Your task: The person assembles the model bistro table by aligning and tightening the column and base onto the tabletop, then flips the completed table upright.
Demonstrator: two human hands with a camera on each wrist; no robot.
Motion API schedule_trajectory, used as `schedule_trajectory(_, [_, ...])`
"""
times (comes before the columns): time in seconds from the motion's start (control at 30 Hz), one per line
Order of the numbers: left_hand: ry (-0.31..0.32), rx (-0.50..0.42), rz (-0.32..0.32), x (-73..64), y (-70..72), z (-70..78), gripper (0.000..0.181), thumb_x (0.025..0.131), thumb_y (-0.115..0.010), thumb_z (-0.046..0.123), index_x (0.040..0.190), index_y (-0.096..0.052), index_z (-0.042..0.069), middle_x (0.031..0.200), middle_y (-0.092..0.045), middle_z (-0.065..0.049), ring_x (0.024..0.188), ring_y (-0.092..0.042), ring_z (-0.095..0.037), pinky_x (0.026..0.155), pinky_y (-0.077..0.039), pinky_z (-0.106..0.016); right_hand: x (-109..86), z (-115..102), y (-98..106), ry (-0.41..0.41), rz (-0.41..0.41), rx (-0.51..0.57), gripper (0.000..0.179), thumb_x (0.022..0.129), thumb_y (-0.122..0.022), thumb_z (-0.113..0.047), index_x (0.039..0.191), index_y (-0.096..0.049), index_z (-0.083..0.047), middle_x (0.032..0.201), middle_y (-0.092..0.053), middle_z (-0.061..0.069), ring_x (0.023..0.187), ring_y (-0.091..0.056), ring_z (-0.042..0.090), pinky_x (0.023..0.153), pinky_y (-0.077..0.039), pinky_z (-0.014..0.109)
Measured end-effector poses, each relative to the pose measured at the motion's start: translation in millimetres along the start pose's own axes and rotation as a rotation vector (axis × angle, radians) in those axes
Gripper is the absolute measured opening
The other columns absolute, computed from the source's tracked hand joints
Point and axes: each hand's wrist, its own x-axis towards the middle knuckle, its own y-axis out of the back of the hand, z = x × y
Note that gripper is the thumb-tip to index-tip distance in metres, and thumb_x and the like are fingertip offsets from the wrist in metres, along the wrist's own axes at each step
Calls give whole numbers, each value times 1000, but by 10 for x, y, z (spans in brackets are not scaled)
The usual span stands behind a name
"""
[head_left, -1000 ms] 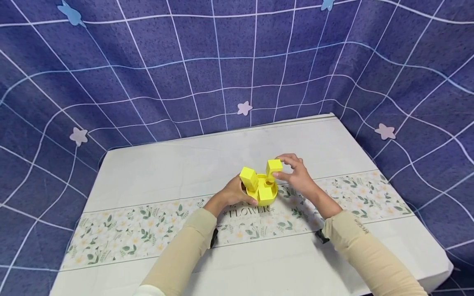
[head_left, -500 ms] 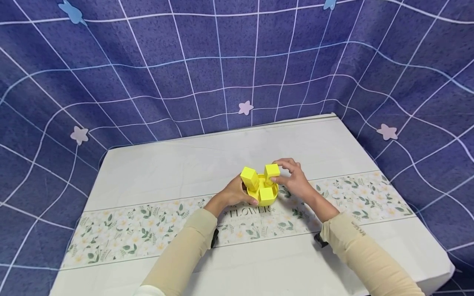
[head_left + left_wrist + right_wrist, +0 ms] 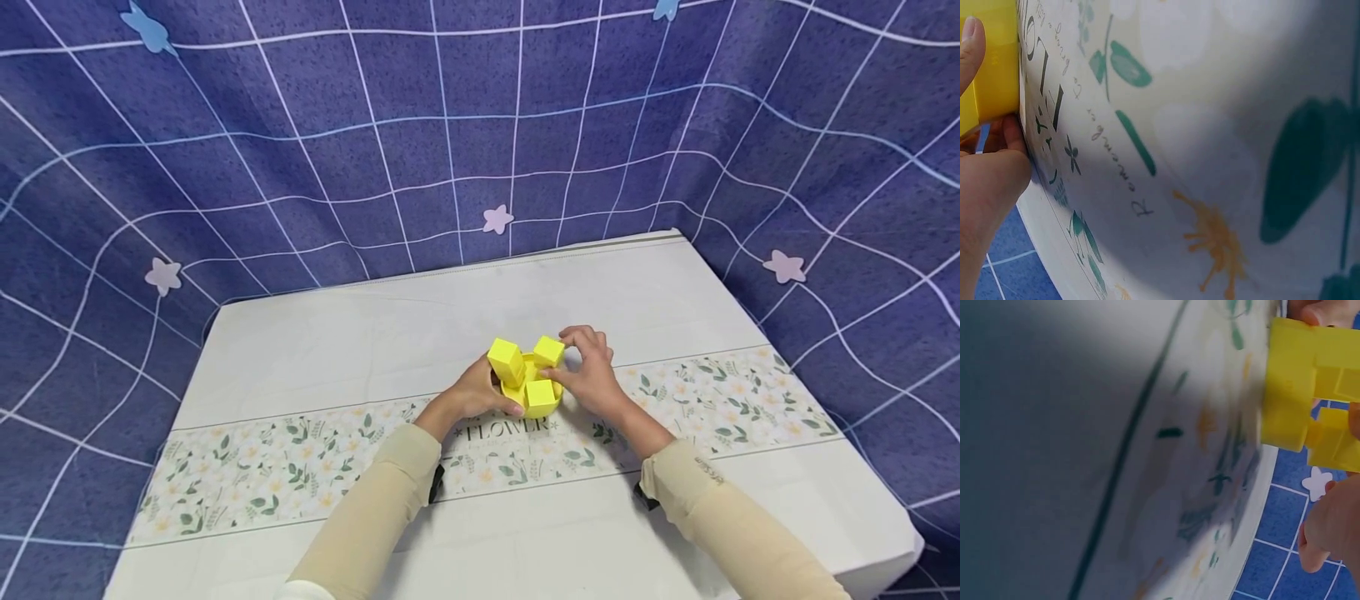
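Observation:
A round yellow base [image 3: 514, 400] with a raised rim stands on the printed cloth. My left hand [image 3: 477, 390] grips it from the left, thumb along the near side. Three square-topped yellow blocks rise from the base: a taller left block [image 3: 506, 358], a front block [image 3: 539, 396] and a right block [image 3: 549, 350]. My right hand [image 3: 592, 372] pinches the right block between thumb and fingers; its top sits turned at an angle. In the right wrist view, the right block [image 3: 1334, 439] meets the base [image 3: 1286, 384] through a narrower part. The left wrist view shows the base [image 3: 997, 75] under my left thumb.
A white table cover [image 3: 360, 333] with a floral band [image 3: 247, 475] and dark lettering lies beneath both hands. Blue gridded curtains [image 3: 405, 150] with star shapes enclose the back and sides. The table's right corner [image 3: 911, 546] shows at lower right.
The right block has come down toward the base and turned. My right hand has moved slightly left and down with it. The left hand and base stay almost still.

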Motion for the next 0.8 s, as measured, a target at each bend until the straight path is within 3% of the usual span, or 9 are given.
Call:
schedule_trajectory(0.17, [3,-3,8,-4,-9,4,92,59,-93,23,136,-42,18,123,-56,2,116,-53,-16,104,-39,-34,5,42,12,-1,-4,-50,40,75,-83,-19,94,-50,-7,122,-49,12,107,-35,29,91,-20,49])
schedule_trajectory(0.33, [5,-10,10,-11,-7,6,92,60,-93,22,136,-42,18,124,-56,2,116,-53,-16,104,-39,-35,30,14,152,-24,-125,13,50,83,-76,-19,126,-53,-11,137,-39,10,118,-30,30,97,-21,55])
schedule_trajectory(0.43, [3,-14,17,-9,-4,2,91,60,-93,21,135,-42,19,124,-56,3,116,-53,-16,104,-39,-35,86,-34,246,8,-209,45,55,88,-70,-15,139,-50,-16,146,-33,12,125,-25,34,99,-21,61])
schedule_trajectory(0.57, [3,-33,6,-22,-10,8,91,61,-92,20,136,-41,18,124,-55,2,116,-53,-16,103,-40,-36,153,-77,296,36,-258,23,45,88,-69,-10,131,-58,-17,148,-32,13,126,-24,37,98,-19,63])
schedule_trajectory(0.67, [3,-37,-2,-31,-9,20,90,61,-92,21,136,-42,18,125,-55,2,116,-53,-16,103,-40,-36,171,-89,263,-2,-223,26,33,85,-72,-12,116,-61,-15,144,-37,12,124,-26,35,100,-19,62])
schedule_trajectory(0.8, [2,-25,4,-32,5,35,91,59,-93,22,135,-43,19,125,-55,3,118,-52,-16,105,-37,-35,175,-87,172,-39,-149,46,31,84,-75,-18,103,-52,-11,136,-42,14,120,-29,33,100,-19,58])
